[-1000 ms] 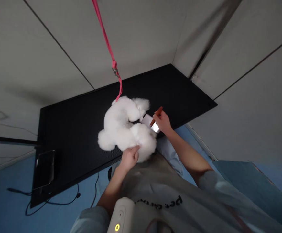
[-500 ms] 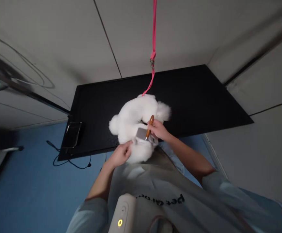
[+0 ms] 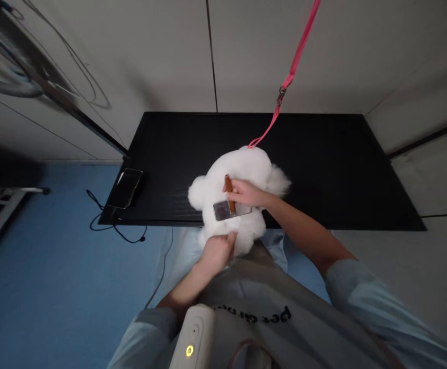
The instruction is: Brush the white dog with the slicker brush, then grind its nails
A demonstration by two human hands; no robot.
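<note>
A white fluffy dog (image 3: 239, 166) is on the black table, its near end over the table's front edge. My right hand (image 3: 246, 193) is closed around the orange-brown handle of a slicker brush (image 3: 222, 210). The brush's flat metal back faces up, and its head lies against the dog's coat; the pins are hidden. Lower down, my left hand (image 3: 218, 252) presses into the fur at the dog's near end, fingers curled, with fur at the thumb and fingertips. A pink leash (image 3: 296, 56) with a metal clip runs up from the dog's far side.
The black ribbed table (image 3: 334, 169) stands against a pale panelled wall. A phone-like dark slab (image 3: 128, 188) sits at its left end, with a black cable (image 3: 121, 236) hanging below. A metal arm (image 3: 85, 123) rises at the left. A pale device (image 3: 195, 338) with a yellow light is close below me.
The view has swung left, so the table looks level. The brush came off the dog's right side onto its coat, further from my left hand than half a second ago.
</note>
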